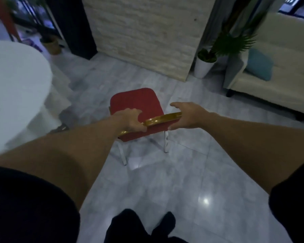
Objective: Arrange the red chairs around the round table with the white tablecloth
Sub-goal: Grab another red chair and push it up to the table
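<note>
A red chair (135, 100) with a gold-trimmed backrest and white legs stands on the grey marble floor, seat facing away from me. My left hand (130, 120) is closed around the left part of the gold top rail. My right hand (186, 116) rests at the rail's right end, fingers spread and thumb under it, not wrapped around it. The round table with the white tablecloth (16, 95) fills the left side, about one chair width from the red chair.
A cream stone pillar (144, 35) rises straight ahead. To its right stand a potted plant in a white pot (204, 65) and a cream sofa (279, 81) with a blue cushion. A wicker basket (51, 44) sits far left. My feet (140, 223) are below.
</note>
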